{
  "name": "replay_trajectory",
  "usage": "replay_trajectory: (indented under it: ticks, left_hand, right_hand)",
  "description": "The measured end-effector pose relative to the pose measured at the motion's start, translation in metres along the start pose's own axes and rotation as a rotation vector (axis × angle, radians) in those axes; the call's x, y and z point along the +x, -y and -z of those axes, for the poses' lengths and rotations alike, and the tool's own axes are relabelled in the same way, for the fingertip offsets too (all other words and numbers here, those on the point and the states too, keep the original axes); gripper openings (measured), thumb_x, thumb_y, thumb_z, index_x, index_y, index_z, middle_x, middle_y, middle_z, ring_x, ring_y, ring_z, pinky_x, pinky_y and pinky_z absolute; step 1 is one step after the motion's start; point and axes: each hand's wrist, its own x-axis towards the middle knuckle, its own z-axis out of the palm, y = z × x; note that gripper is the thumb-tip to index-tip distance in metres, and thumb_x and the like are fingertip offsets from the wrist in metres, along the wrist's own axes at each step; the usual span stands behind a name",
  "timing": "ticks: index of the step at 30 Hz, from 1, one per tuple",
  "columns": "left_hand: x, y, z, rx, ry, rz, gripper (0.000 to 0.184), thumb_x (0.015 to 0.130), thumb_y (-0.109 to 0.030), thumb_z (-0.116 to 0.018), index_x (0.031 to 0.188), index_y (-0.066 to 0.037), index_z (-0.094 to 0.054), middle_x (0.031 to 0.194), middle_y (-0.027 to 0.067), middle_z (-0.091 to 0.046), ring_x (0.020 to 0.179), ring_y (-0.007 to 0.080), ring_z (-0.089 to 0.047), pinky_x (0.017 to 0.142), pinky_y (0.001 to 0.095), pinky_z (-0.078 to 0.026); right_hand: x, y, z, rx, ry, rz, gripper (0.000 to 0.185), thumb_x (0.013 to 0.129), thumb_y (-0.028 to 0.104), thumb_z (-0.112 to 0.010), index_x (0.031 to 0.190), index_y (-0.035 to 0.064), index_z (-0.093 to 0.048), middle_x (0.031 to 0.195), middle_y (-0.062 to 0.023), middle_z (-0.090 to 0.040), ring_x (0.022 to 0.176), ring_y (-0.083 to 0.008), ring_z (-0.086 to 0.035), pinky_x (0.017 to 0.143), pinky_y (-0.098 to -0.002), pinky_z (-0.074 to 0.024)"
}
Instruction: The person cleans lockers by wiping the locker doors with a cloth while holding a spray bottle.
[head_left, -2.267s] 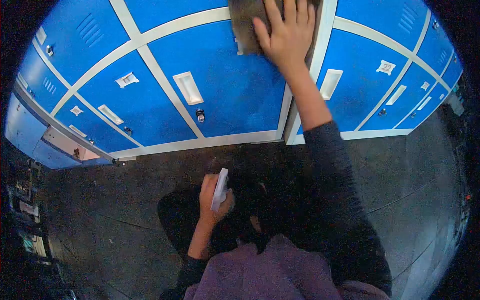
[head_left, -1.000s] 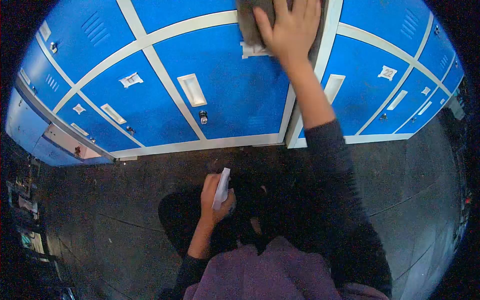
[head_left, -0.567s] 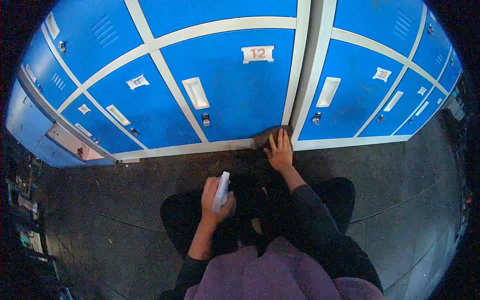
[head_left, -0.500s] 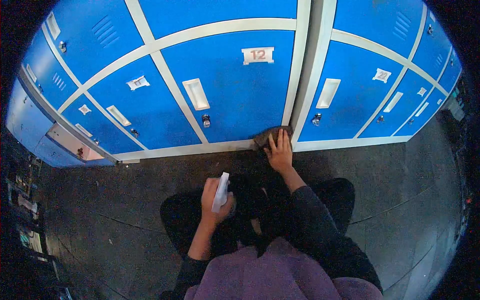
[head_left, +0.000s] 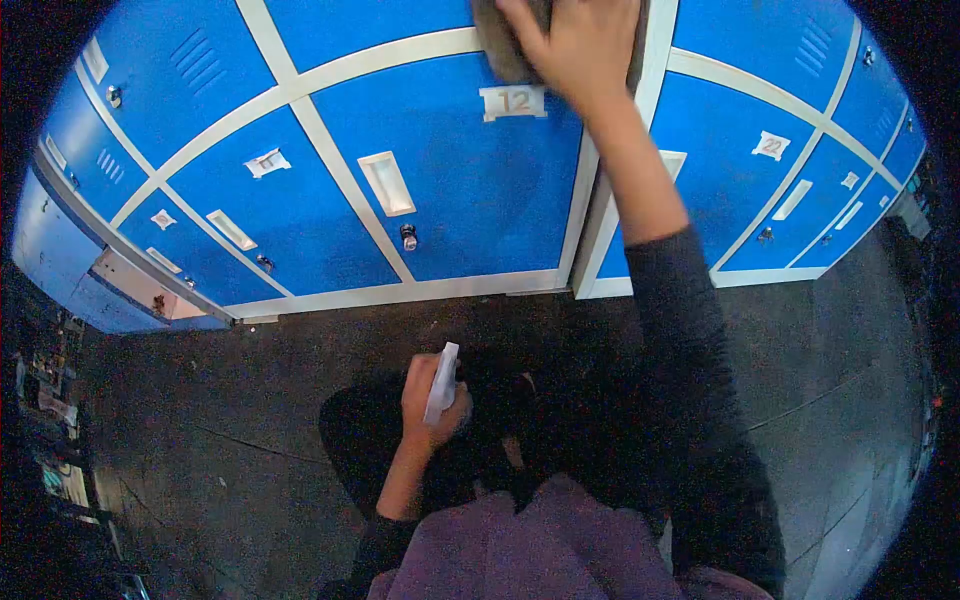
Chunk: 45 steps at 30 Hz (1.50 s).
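Observation:
My right hand is at the top edge of the view, pressing a brown cloth against the locker front. The cloth overlaps the white frame bar above the blue door marked 12, just over its number label. Part of the cloth is hidden under my fingers. Low in front of my lap, my left hand is closed around what looks like a white spray bottle, seen from above; its lower part is hidden.
More blue lockers with recessed handles and keyed locks stand on both sides, including a door marked 22. At the far left a pale compartment stands open. Dark floor lies around my folded legs.
My right hand has moved the cloth up from the bottom right corner of door 12 to the frame above its label. My left hand has stayed in place.

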Motion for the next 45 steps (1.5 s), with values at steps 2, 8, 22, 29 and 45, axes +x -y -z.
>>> replay_trajectory:
  ticks: [2,8,22,29,45]
  left_hand:
    - [0.003,-0.006,0.001,-0.018,0.004,0.04,0.037,0.064,-0.003,-0.062,0.1,-0.002,-0.054,0.092,0.0145,-0.052,0.085,0.0329,-0.054,0.073,0.0367,-0.045]
    - [0.004,0.0,-0.001,-0.017,0.013,0.022,0.036,0.066,-0.003,-0.062,0.1,-0.002,-0.054,0.092,0.015,-0.051,0.084,0.0329,-0.053,0.074,0.0366,-0.045]
    - [0.0,-0.003,0.007,-0.06,0.006,0.023,0.038,0.065,-0.003,-0.063,0.102,-0.003,-0.053,0.091,0.0143,-0.051,0.086,0.0324,-0.054,0.074,0.0365,-0.045]
    - [-0.002,0.006,0.001,-0.063,-0.003,0.044,0.039,0.064,-0.003,-0.063,0.102,-0.003,-0.053,0.092,0.0141,-0.051,0.085,0.0328,-0.054,0.075,0.0373,-0.046]
    - [0.008,-0.005,0.003,-0.073,-0.031,-0.006,0.039,0.064,-0.003,-0.062,0.102,-0.003,-0.054,0.091,0.0147,-0.051,0.084,0.0333,-0.053,0.074,0.038,-0.045]
  right_hand:
    - [0.02,0.002,0.001,-0.031,-0.043,0.012,0.057,0.083,0.037,-0.053,0.135,0.0186,-0.038,0.143,-0.0198,-0.02,0.131,-0.0379,-0.021,0.104,-0.0507,-0.0202]
    - [-0.028,0.008,0.01,-0.235,0.176,0.037,0.058,0.085,0.036,-0.05,0.137,0.0168,-0.034,0.145,-0.0201,-0.015,0.131,-0.0388,-0.02,0.103,-0.0522,-0.0193]
    - [-0.368,0.06,0.097,-0.097,1.061,-0.3,0.051,0.087,0.038,-0.049,0.132,0.0142,-0.041,0.142,-0.0229,-0.019,0.128,-0.0489,-0.017,0.104,-0.0564,-0.019]
    - [-0.259,0.045,0.048,-0.195,0.68,-0.229,0.057,0.086,0.043,-0.047,0.131,0.0085,-0.039,0.141,-0.0308,-0.012,0.127,-0.0531,-0.013,0.1,-0.0619,-0.0157]
    - [-0.052,0.001,-0.002,-0.096,0.103,-0.074,0.067,0.084,0.039,-0.049,0.136,0.0019,-0.029,0.14,-0.0305,-0.019,0.128,-0.0434,-0.023,0.103,-0.0513,-0.0212]
